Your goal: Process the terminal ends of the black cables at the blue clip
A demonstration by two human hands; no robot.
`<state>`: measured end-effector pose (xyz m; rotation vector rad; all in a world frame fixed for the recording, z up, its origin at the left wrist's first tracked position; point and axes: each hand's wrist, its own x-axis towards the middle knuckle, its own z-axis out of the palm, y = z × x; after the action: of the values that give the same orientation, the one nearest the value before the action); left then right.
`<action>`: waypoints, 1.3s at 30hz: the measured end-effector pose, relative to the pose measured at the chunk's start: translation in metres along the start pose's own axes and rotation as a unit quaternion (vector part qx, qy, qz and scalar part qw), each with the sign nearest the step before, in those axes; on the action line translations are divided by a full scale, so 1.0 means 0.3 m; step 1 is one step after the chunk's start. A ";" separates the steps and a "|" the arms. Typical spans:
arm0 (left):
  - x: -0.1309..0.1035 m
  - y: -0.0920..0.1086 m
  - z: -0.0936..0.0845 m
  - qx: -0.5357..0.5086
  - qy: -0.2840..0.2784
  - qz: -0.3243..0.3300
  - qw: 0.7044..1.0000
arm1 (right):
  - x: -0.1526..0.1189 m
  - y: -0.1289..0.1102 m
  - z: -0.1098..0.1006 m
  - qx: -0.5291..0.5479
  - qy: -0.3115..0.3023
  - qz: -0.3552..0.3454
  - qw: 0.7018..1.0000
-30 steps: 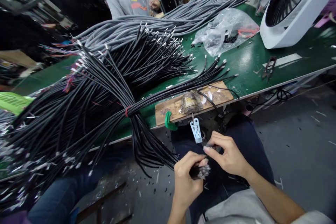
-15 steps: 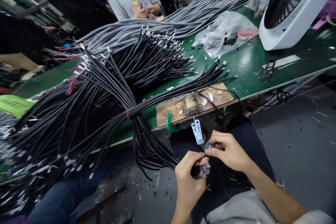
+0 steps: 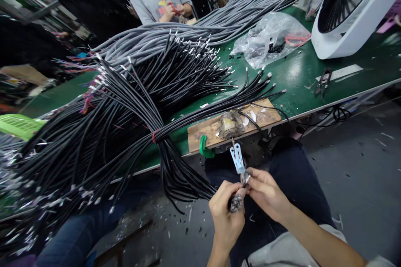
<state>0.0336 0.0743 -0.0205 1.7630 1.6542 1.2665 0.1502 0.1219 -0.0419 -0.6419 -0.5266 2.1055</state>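
My left hand (image 3: 226,208) is closed around a bundle of black cables (image 3: 191,177), whose frayed silvery ends stick out beside the thumb. Close against it, my right hand (image 3: 266,192) pinches one cable end (image 3: 246,177) with loose, silvery strands. That end touches or nearly touches the tip of a light-blue clip (image 3: 237,158). The clip sits on the shaft of a small tape-wrapped motor (image 3: 230,125). The motor is fixed to a wooden board (image 3: 200,133) at the table edge. A red tie (image 3: 153,136) gathers the cables farther back.
Piles of black cables (image 3: 125,104) and grey cables (image 3: 232,16) cover the green table (image 3: 294,96). A green clamp (image 3: 205,148) grips the board. Snips (image 3: 323,83), a plastic bag (image 3: 269,39) and a white fan (image 3: 347,29) lie to the right. A co-worker (image 3: 159,0) sits opposite.
My right hand has shifted slightly left, bringing the silvery cable end up to the clip's tip and closer to my left hand. The co-worker's hands have moved a little.
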 end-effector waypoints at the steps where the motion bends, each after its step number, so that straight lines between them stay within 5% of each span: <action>1: 0.001 0.002 -0.003 -0.001 -0.009 -0.004 1.000 | 0.000 -0.013 -0.006 -0.065 0.010 -0.046 0.997; 4: 0.003 0.007 -0.009 0.003 -0.024 -0.022 0.999 | -0.005 -0.051 -0.021 -0.202 0.034 -0.154 0.967; 8: 0.004 0.006 -0.012 0.004 -0.042 -0.016 0.999 | -0.007 -0.076 -0.023 -0.266 -0.022 -0.157 0.951; 13: -0.006 0.006 -0.018 0.005 -0.090 -0.019 0.996 | 0.029 -0.111 -0.036 -0.380 0.079 -0.198 0.900; 15: -0.007 0.009 -0.021 0.005 -0.079 -0.023 0.997 | 0.038 -0.136 -0.047 -0.348 0.066 -0.193 0.915; 20: 0.010 0.014 -0.023 0.015 -0.063 -0.042 0.997 | 0.019 -0.145 -0.048 -0.238 -0.105 -0.106 0.960; 24: 0.008 0.010 -0.015 0.007 -0.042 -0.066 0.997 | 0.005 -0.074 -0.024 -0.234 0.008 -0.102 0.967; 26: 0.002 0.008 -0.007 0.013 -0.014 -0.064 0.998 | -0.006 -0.032 -0.011 -0.279 0.093 -0.184 0.938; 28: -0.001 0.009 0.001 0.028 0.024 -0.061 0.997 | -0.023 0.001 -0.003 -0.348 0.128 -0.313 0.874; 30: 0.001 0.012 0.005 0.040 0.051 -0.057 0.996 | -0.039 0.017 -0.001 -0.412 0.096 -0.426 0.799; 32: 0.005 0.016 0.005 0.041 0.060 -0.058 0.996 | -0.047 0.020 -0.005 -0.439 0.050 -0.470 0.764; 37: 0.007 0.011 0.002 0.021 0.036 -0.066 0.997 | -0.031 0.001 -0.008 -0.358 0.049 -0.300 0.883; 39: 0.007 0.008 0.002 0.018 0.030 -0.059 0.998 | -0.020 -0.016 -0.003 -0.393 0.008 -0.256 0.883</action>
<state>0.0351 0.0761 -0.0182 1.6361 1.7957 1.2547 0.1567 0.1198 -0.0384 -0.8410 -1.4050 1.3357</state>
